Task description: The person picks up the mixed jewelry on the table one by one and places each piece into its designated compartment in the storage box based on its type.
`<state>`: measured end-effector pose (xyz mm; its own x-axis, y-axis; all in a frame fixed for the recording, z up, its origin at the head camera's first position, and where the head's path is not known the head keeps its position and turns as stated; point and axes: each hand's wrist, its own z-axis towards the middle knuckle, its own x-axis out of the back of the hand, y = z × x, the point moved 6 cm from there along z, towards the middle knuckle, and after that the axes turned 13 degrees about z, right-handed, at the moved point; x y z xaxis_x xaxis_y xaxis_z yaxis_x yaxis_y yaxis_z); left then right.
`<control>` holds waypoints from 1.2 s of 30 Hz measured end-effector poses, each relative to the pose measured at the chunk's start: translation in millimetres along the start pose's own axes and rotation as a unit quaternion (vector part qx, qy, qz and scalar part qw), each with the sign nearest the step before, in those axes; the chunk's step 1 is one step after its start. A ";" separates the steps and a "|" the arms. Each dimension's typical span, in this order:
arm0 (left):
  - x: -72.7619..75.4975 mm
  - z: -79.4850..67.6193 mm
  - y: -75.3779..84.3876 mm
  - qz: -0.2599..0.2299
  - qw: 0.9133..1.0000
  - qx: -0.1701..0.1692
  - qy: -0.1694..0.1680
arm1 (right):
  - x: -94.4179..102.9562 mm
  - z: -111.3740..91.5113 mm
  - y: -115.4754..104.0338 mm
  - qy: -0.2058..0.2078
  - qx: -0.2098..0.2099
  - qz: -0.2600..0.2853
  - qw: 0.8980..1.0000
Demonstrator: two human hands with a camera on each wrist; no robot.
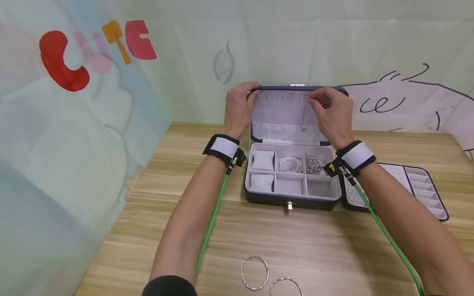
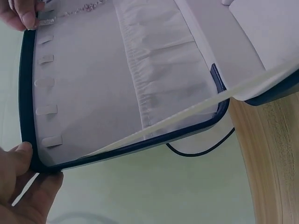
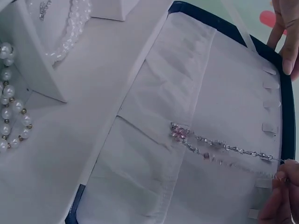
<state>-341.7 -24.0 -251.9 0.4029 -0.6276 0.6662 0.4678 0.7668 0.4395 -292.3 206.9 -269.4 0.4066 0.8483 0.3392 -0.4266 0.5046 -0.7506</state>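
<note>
My left hand point(image 1: 238, 107) grips the upper left corner of the raised lid point(image 2: 86, 84) of a navy jewelry box point(image 1: 292, 202), thumb in front and fingers behind. With thumb and fingertips, my right hand point(image 1: 334, 116) pinches a silver chain point(image 3: 233, 149) beside the row of small fabric loops point(image 2: 45, 109) along the lid's top edge. The chain hangs down the lid's pale lining, its pink-stone end point(image 3: 179, 133) over the gathered pocket point(image 3: 154, 93). In the box's compartments lie a clear bead bracelet point(image 1: 290, 164), a pearl strand point(image 1: 315, 164) and two small cushions point(image 1: 263, 160).
Two thin bangles point(image 1: 254, 273) lie on the wooden table point(image 1: 222, 230) near its front. A compartmented tray point(image 1: 422, 187) rests right of the box, partly behind my right forearm. A printed cloth backdrop point(image 1: 196, 61) stands behind and to the left. Green cables point(image 1: 212, 222) run from both wrists.
</note>
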 end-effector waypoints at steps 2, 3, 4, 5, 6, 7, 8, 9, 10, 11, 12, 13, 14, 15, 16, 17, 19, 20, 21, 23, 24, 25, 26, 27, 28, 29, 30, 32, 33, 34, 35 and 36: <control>-0.8 0.2 0.4 0.001 1.000 -0.004 0.000 | -0.8 2.4 0.5 0.015 0.010 0.000 1.000; -1.0 0.3 0.7 0.000 1.000 -0.007 0.000 | -1.0 3.2 0.2 0.023 0.018 0.001 1.000; -1.4 0.4 0.7 -0.001 1.000 -0.009 0.001 | -1.5 3.9 -0.4 0.030 0.028 -0.002 0.999; -1.5 0.4 0.8 -0.002 1.000 -0.009 0.000 | -2.0 4.2 -1.1 0.037 0.039 -0.006 0.999; -1.8 0.4 0.9 -0.003 1.000 -0.009 0.000 | -2.5 4.3 -1.6 0.044 0.048 -0.013 0.998; -2.0 0.4 1.2 -0.003 1.000 -0.010 0.000 | -3.0 4.1 -2.2 0.051 0.057 -0.021 0.997; -2.2 0.6 1.1 -0.004 1.000 -0.008 0.000 | -3.9 3.7 -2.4 0.058 0.063 -0.031 0.996; -2.5 0.7 1.1 -0.004 1.000 -0.007 -0.002 | -4.7 3.2 -2.5 0.064 0.068 -0.042 0.995; -2.7 0.7 1.2 -0.005 1.000 -0.006 -0.003 | -5.5 2.5 -2.3 0.072 0.073 -0.054 0.993; -2.9 0.8 1.5 -0.006 1.000 -0.005 -0.005 | -6.0 1.6 -2.1 0.080 0.077 -0.063 0.992; -3.2 0.9 1.9 -0.007 1.000 -0.005 -0.005 | -6.2 0.7 -1.9 0.088 0.081 -0.068 0.990; -3.4 1.0 2.5 -0.007 1.000 -0.007 -0.005 | -6.4 -0.2 -1.8 0.097 0.086 -0.070 0.989; -3.6 1.1 2.7 -0.008 1.000 -0.006 -0.006 | -6.4 -0.9 -1.6 0.105 0.090 -0.071 0.988; -3.6 1.0 3.3 -0.008 1.000 -0.007 -0.005 | -6.4 -1.7 -1.5 0.112 0.097 -0.069 0.987; -3.8 1.0 3.6 -0.008 1.000 -0.008 -0.004 | -6.5 -2.2 -1.3 0.118 0.102 -0.065 0.986; -3.6 0.9 4.0 -0.007 1.000 -0.009 -0.002 | -6.4 -2.5 -1.0 0.124 0.104 -0.060 0.985; -3.4 0.9 4.5 -0.005 1.000 -0.010 0.000 | -5.4 -2.3 0.3 0.136 0.102 -0.051 0.984; -3.3 1.0 4.8 -0.004 1.000 -0.009 0.000 | -4.5 -1.9 1.2 0.141 0.099 -0.048 0.984; -3.2 1.0 5.2 -0.004 1.000 -0.009 -0.001 | -3.5 -1.5 2.0 0.146 0.096 -0.046 0.984; -2.7 0.9 6.0 -0.003 1.000 -0.006 -0.005 | -1.4 -1.0 3.6 0.153 0.086 -0.042 0.984; -2.5 0.8 6.1 -0.003 1.000 -0.004 -0.007 | -0.5 -0.8 4.5 0.155 0.082 -0.040 0.984; -2.4 0.8 6.1 -0.002 1.000 -0.003 -0.009 | 0.3 -0.8 4.9 0.155 0.079 -0.041 0.984; -1.9 0.7 6.2 -0.002 1.000 -0.002 -0.010 | 0.8 -0.8 5.3 0.153 0.075 -0.041 0.985; -1.8 0.5 6.3 -0.002 1.000 -0.002 -0.011 | 1.2 -0.8 5.5 0.150 0.072 -0.043 0.985; -1.4 0.5 6.3 -0.002 1.000 -0.003 -0.011 | 1.3 -0.7 5.7 0.147 0.068 -0.045 0.986; -1.0 0.5 6.2 -0.003 1.000 -0.003 -0.010 | 1.1 -0.6 5.8 0.141 0.064 -0.048 0.987; -0.6 0.7 6.1 -0.004 1.000 -0.004 -0.008 | 1.0 -0.4 6.1 0.137 0.058 -0.051 0.988; 0.3 1.1 5.8 -0.006 1.000 -0.005 -0.006 | 0.5 0.0 6.4 0.128 0.049 -0.054 0.989; 0.5 1.3 5.7 -0.007 1.000 -0.007 -0.004 | 0.3 0.5 6.6 0.126 0.045 -0.055 0.989; 0.8 1.4 5.5 -0.007 1.000 -0.007 -0.003 | 0.2 1.0 6.9 0.125 0.041 -0.054 0.990; 0.9 1.5 5.2 -0.007 1.000 -0.007 -0.001 | 0.0 1.3 7.1 0.123 0.041 -0.053 0.990; 1.0 1.5 4.9 -0.007 1.000 -0.006 -0.003 | -0.2 1.4 7.2 0.122 0.042 -0.052 0.990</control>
<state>-340.2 -20.6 -248.2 0.3918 -0.6375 0.6634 0.4832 0.7561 0.4413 -296.6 210.5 -274.1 0.6314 0.7315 0.2575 -0.4327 0.6079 -0.6658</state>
